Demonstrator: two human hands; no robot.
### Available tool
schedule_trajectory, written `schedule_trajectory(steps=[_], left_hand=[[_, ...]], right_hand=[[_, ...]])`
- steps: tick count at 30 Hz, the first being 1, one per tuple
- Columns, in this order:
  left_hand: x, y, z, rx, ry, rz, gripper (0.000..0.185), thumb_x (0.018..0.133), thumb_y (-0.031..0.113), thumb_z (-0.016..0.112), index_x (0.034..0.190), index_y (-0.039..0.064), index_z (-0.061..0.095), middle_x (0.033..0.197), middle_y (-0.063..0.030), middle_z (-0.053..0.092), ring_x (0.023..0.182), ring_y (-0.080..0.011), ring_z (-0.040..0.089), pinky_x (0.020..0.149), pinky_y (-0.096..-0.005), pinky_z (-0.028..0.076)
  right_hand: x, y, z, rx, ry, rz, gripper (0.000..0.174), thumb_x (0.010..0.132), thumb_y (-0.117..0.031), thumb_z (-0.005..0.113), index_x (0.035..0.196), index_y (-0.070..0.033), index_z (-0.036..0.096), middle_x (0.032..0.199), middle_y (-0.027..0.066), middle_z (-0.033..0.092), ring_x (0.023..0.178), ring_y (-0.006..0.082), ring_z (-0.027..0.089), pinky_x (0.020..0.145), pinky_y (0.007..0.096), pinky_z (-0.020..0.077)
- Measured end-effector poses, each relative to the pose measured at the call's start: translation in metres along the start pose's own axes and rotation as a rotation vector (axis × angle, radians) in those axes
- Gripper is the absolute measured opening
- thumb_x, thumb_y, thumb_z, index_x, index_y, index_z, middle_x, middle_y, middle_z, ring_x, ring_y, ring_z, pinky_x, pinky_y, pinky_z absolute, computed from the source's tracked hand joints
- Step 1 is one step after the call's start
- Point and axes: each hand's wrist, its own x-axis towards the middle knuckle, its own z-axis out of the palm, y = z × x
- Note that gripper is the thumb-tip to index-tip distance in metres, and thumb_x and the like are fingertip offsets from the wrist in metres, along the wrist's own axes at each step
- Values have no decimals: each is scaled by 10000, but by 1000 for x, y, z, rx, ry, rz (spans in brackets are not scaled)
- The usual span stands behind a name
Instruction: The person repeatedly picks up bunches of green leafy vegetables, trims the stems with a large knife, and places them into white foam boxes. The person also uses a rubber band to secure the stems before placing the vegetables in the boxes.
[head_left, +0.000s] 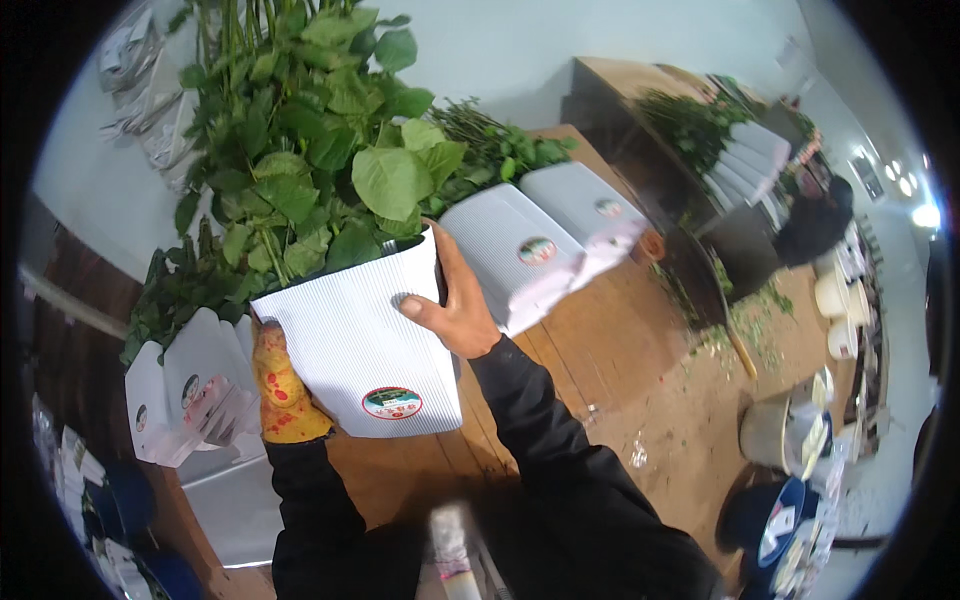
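A bundle of leafy green stems stands out of a white corrugated wrap with an oval label near its lower end. My left hand, in a yellow glove with red spots, holds the wrap at its left side. My bare right hand grips the wrap's upper right edge, thumb on the front face and fingers behind. The flower heads are hidden inside the wrap. Just right of my right hand lies another wrapped bundle, with one more beside it.
Several wrapped bundles lie at the left of the wooden table. More wrapped bundles rest at the upper right, near a person in dark clothes. Buckets stand on the floor at right, below leaf scraps.
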Motion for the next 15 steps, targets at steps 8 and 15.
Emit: schedule_trajectory(steps=[8,15], left_hand=[[-64,76,76,184,-155,-200,682,882,356,671,1444,38,454,1155,-66,631,986,-178,628,873,-302,507],[-99,41,50,501,-518,-493,767,866,371,688,1497,27,418,1165,-75,608,1041,-155,557,949,-263,422]], right_hand=[[-181,-26,39,0,420,-124,1226,754,-622,711,1535,96,97,1498,291,323,1403,358,356,1162,411,257],[-317,-2,132,56,863,-26,989,849,-491,650,1511,53,155,1381,201,458,1270,294,468,1090,392,338]])
